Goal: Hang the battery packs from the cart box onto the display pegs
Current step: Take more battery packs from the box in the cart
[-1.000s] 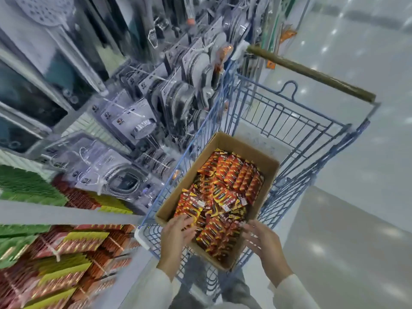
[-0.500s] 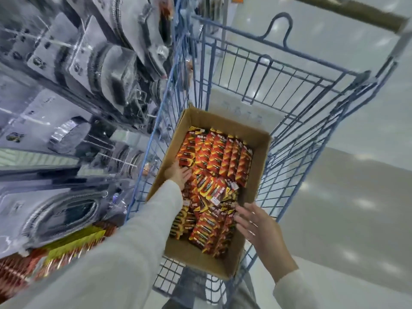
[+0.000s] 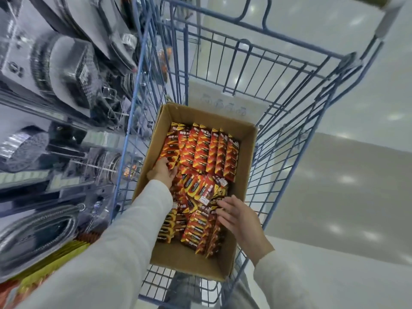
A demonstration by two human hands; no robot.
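The box (image 3: 243,170) sat in the cart (image 3: 351,61), beside the display (image 3: 66,70) on its left. The packs (image 3: 207,148) filled it: neat rows at the far end, a loose heap nearer. The left hand (image 3: 163,172) reached onto the near end of the left row; whether its fingers gripped a pack could not be told. The right hand (image 3: 237,216) hovered over the heap, fingers straight and spread.
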